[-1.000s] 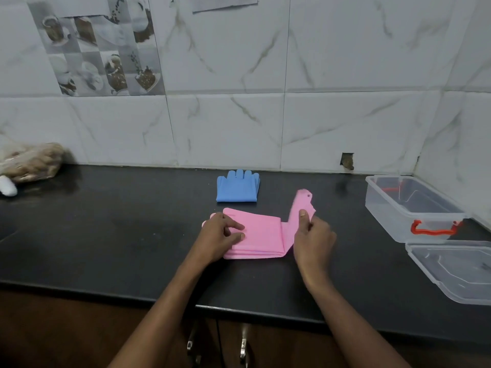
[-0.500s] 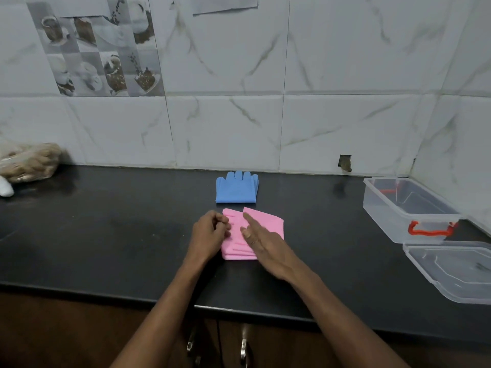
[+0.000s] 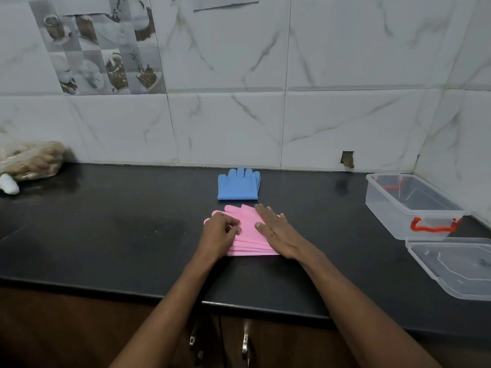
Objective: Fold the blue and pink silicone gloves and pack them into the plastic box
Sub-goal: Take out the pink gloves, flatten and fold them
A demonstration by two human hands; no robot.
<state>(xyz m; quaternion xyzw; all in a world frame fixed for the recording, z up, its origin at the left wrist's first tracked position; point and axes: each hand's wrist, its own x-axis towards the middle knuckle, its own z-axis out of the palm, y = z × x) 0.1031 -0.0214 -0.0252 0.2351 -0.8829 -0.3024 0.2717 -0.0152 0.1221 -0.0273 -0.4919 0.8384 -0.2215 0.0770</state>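
The pink gloves point(image 3: 248, 236) lie folded in a flat stack on the black counter, mid-front. My left hand point(image 3: 219, 233) rests on their left side with fingers curled, pressing the fingertip end. My right hand point(image 3: 276, 231) lies flat, fingers straight, across the right half of the stack. The blue gloves point(image 3: 238, 185) sit folded just behind, near the wall, untouched. The clear plastic box point(image 3: 398, 208) with red handles stands open at the right, with no gloves inside.
The box's clear lid point(image 3: 457, 266) lies on the counter in front of the box, near the right edge. A plastic bag of brown items point(image 3: 29, 160) and a white object point(image 3: 9, 183) sit at the far left. The tiled wall bounds the back and right.
My right hand folded the raised end of the pink gloves over to the left and now presses flat on the stack. The left hand stayed on the left side.
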